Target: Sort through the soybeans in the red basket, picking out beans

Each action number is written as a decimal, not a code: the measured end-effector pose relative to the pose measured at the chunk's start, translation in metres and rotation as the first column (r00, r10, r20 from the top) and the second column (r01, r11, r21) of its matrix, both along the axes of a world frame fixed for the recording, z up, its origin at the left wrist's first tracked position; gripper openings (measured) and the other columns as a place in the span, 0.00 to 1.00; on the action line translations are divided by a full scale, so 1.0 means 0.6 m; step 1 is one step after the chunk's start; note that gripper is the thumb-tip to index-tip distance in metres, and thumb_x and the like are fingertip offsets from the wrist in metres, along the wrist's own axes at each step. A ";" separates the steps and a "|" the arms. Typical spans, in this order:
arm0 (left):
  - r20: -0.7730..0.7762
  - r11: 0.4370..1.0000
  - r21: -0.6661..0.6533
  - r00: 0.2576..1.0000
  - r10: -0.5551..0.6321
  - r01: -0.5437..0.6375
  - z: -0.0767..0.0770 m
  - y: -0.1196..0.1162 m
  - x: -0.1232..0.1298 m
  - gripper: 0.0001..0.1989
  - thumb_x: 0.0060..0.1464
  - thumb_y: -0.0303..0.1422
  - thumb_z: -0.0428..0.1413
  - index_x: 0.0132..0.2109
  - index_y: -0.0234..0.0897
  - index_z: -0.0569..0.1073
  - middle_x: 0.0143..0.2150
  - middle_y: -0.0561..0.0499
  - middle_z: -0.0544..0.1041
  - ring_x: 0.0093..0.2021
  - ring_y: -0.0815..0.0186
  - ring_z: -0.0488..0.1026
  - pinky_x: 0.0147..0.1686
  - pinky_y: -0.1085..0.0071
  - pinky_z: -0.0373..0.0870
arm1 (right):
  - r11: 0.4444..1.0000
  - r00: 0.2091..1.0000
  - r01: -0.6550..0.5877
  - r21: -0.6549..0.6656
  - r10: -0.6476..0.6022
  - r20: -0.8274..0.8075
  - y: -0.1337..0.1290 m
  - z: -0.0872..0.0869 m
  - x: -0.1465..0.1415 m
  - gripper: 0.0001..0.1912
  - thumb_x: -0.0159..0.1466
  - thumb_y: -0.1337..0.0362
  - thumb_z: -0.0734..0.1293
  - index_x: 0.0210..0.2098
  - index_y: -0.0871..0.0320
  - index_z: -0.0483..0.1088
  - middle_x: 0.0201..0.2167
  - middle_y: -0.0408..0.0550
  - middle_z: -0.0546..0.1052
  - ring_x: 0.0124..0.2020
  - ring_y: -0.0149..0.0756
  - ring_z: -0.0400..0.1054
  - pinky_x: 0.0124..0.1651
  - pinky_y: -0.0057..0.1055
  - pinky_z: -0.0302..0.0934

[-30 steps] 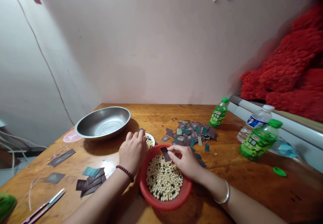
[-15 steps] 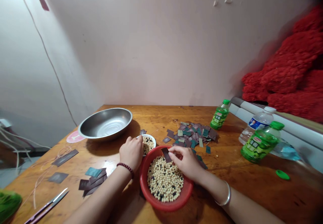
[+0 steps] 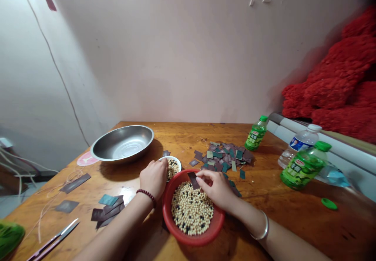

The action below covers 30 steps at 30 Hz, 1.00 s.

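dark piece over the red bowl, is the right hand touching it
Touching. The head view shows the right hand holding the dark piece up over the red bowl, thumb on the piece's right edge.

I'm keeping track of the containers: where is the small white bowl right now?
In the head view, the white bowl is slightly left of centre, beyond the red bowl's far left rim, partly covered by the left hand.

A: From which place does this view look?
B: From the person's head — forward and down, onto the table (image 3: 293, 206).
A: And how near is it?
B: Near to the left hand (image 3: 153, 178) and the right hand (image 3: 216, 187); the wall (image 3: 176, 57) — farther away — fills the upper half.
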<state>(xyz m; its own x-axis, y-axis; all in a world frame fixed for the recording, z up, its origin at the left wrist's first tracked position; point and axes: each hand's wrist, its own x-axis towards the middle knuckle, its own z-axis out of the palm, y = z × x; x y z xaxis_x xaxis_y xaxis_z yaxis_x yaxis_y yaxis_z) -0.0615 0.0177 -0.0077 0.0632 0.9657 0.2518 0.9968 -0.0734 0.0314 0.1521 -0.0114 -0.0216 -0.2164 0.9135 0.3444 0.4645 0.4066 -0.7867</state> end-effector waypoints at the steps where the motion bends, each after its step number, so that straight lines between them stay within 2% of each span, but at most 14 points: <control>1: 0.005 1.000 0.005 1.000 -0.003 0.003 0.000 0.000 0.000 0.11 0.59 0.34 0.42 0.36 0.39 0.67 0.34 0.50 0.74 0.38 0.64 0.68 0.27 0.72 0.53 | 1.000 1.000 0.000 -0.002 0.000 -0.001 0.000 0.000 0.000 0.09 0.59 0.64 0.62 0.33 0.60 0.74 0.25 0.46 0.77 0.25 0.32 0.69 0.30 0.26 0.61; 9: -0.021 1.000 0.026 1.000 -0.012 0.012 0.001 -0.003 0.003 0.12 0.59 0.34 0.40 0.38 0.39 0.68 0.34 0.49 0.73 0.38 0.63 0.65 0.28 0.72 0.56 | 1.000 1.000 0.002 0.009 -0.002 -0.002 0.001 -0.002 0.000 0.09 0.59 0.64 0.63 0.33 0.60 0.74 0.26 0.46 0.77 0.25 0.31 0.69 0.30 0.26 0.61; 14: -0.071 0.999 0.043 0.997 0.014 -0.011 0.003 -0.003 0.000 0.11 0.57 0.37 0.44 0.40 0.39 0.68 0.35 0.47 0.73 0.41 0.61 0.64 0.30 0.71 0.58 | 1.000 1.000 0.002 0.011 -0.002 -0.001 0.000 -0.002 0.000 0.09 0.59 0.64 0.63 0.33 0.60 0.74 0.26 0.46 0.77 0.25 0.31 0.69 0.30 0.26 0.61; 20: -0.054 0.999 0.020 0.998 0.030 -0.029 0.000 0.001 -0.003 0.11 0.57 0.38 0.44 0.39 0.38 0.68 0.33 0.48 0.74 0.39 0.61 0.65 0.29 0.71 0.57 | 1.000 1.000 -0.002 0.004 0.002 0.000 0.001 -0.001 0.001 0.09 0.59 0.64 0.63 0.33 0.60 0.74 0.26 0.47 0.77 0.25 0.32 0.69 0.30 0.26 0.60; 30: -0.040 0.999 0.049 0.999 -0.015 0.017 -0.005 0.000 -0.003 0.12 0.59 0.36 0.42 0.39 0.39 0.68 0.33 0.48 0.74 0.39 0.62 0.65 0.27 0.71 0.53 | 1.000 1.000 -0.002 -0.006 0.002 0.002 0.000 0.002 0.000 0.09 0.59 0.65 0.63 0.33 0.61 0.74 0.26 0.46 0.77 0.25 0.31 0.69 0.30 0.26 0.60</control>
<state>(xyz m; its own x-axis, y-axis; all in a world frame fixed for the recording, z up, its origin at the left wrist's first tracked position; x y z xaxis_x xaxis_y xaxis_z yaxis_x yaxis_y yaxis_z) -0.0634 0.0179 -0.0107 0.0899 0.9508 0.2964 0.9958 -0.0902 -0.0127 0.1520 -0.0117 -0.0204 -0.2192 0.9149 0.3388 0.4650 0.4033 -0.7881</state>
